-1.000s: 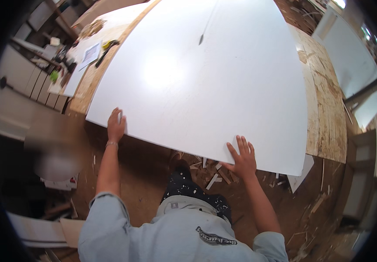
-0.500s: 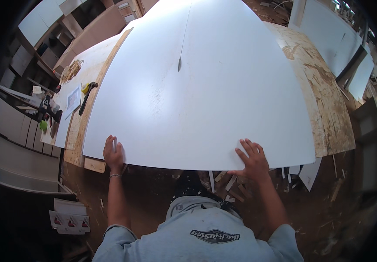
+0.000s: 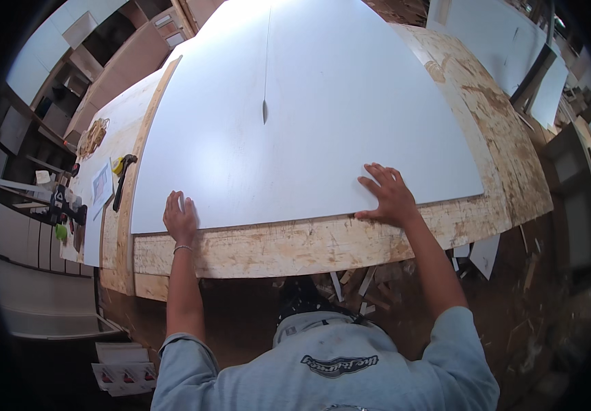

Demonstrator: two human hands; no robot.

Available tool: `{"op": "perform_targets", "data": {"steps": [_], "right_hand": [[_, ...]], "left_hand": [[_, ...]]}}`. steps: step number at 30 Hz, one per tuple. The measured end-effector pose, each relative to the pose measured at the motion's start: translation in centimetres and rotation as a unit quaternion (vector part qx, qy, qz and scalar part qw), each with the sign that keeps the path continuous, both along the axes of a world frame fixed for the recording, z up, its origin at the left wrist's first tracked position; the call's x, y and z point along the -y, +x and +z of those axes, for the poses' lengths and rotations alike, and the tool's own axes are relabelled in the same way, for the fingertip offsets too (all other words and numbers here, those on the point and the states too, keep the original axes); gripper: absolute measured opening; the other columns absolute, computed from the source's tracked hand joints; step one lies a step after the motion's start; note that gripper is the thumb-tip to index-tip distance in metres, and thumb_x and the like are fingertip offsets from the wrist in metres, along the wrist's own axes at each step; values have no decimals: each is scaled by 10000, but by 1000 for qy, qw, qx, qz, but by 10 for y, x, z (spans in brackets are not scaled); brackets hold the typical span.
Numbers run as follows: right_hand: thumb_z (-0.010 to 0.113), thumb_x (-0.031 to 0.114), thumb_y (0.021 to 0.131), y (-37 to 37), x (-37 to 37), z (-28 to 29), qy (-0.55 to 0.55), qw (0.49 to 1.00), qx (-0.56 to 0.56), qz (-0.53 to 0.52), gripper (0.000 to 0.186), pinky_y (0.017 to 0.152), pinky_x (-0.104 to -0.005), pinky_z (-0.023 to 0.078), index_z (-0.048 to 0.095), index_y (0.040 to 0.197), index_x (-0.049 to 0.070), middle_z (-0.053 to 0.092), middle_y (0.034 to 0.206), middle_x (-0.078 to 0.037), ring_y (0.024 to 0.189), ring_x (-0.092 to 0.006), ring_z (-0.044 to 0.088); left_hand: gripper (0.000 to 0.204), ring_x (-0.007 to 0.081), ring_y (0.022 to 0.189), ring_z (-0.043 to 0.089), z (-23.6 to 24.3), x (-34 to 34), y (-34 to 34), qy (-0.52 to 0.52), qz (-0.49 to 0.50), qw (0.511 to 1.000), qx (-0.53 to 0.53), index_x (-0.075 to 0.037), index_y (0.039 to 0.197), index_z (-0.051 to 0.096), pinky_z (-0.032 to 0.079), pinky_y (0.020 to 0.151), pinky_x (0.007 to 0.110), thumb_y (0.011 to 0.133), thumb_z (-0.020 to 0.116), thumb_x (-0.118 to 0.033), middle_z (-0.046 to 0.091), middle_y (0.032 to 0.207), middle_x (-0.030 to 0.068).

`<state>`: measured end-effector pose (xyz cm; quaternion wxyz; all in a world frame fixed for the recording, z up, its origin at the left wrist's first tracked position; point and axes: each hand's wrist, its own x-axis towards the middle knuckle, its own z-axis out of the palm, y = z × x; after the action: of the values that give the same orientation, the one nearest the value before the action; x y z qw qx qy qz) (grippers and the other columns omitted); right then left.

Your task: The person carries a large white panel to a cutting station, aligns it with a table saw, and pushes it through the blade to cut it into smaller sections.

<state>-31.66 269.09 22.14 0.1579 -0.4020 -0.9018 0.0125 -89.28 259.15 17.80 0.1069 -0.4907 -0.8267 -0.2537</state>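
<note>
A large white panel [image 3: 309, 137] lies on a worn wooden worktop [image 3: 268, 253], whose near strip is exposed. A thin line ending in a small dark mark runs down the panel. My left hand [image 3: 179, 216] rests on the panel's near edge at the left, fingers apart on the top face. My right hand [image 3: 386, 194] lies farther right with spread fingers on the panel, thumb at its edge. A narrow wooden strip [image 3: 151, 116] runs along the panel's left side.
At the left are a hammer [image 3: 122, 181], a yellow tape measure [image 3: 117, 166], a paper [image 3: 101, 185], a drill [image 3: 59, 202] and coiled cord [image 3: 94, 137]. White sheets [image 3: 487, 41] stand at back right, an open cabinet carcass [image 3: 569, 219] at right. Wood offcuts [image 3: 364, 288] litter the floor.
The white panel has slid away from me with both hands on it, uncovering a band of wooden worktop along the near side. My view has shifted too.
</note>
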Motion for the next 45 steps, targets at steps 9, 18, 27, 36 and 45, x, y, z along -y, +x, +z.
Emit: {"op": "perform_targets", "data": {"steps": [9,18,27,36,45], "right_hand": [[733,687,755,-8,-20,8,-30,999,24,-19,871,1222,-504,263,544,1403,136,400,1571,-138,1486,-307,335],[674,526,897,-12,-27,-11,-67,996,-20,-47,627,1217,-524,255,563,1355,113,411,1562,-146,1489,-314,332],[584,397,980,-33,-24,-17,-4,992,-28,-122,461,1196,-554,278,558,1337,106,429,1527,-176,1450,-326,379],[603,379,940,-24,-32,-16,-3,990,-43,-131,494,1170,-568,305,571,1337,87,465,1495,-191,1427,-338,409],[586,343,946,-36,-98,-17,18,989,-43,-143,480,1167,-550,316,556,1346,80,486,1476,-165,1411,-306,423]], "left_hand": [[446,261,1479,364,-1,-23,-4,-59,11,998,-8,-138,1399,545,259,1210,458,994,566,-324,457,1558,71],[327,279,1446,434,-11,-24,-32,18,-27,989,145,-111,1272,656,295,1204,443,1003,564,-272,553,1494,96],[264,291,1360,535,-6,-30,-15,71,27,995,62,-113,1193,695,409,1134,416,953,598,-165,632,1405,90],[257,336,1271,603,-5,-30,-11,78,2,996,48,-19,1162,683,467,1081,417,923,612,-82,643,1371,155],[253,323,1288,593,0,-104,-14,66,13,996,65,-40,1170,689,463,1074,420,972,588,-160,647,1364,146]]}}
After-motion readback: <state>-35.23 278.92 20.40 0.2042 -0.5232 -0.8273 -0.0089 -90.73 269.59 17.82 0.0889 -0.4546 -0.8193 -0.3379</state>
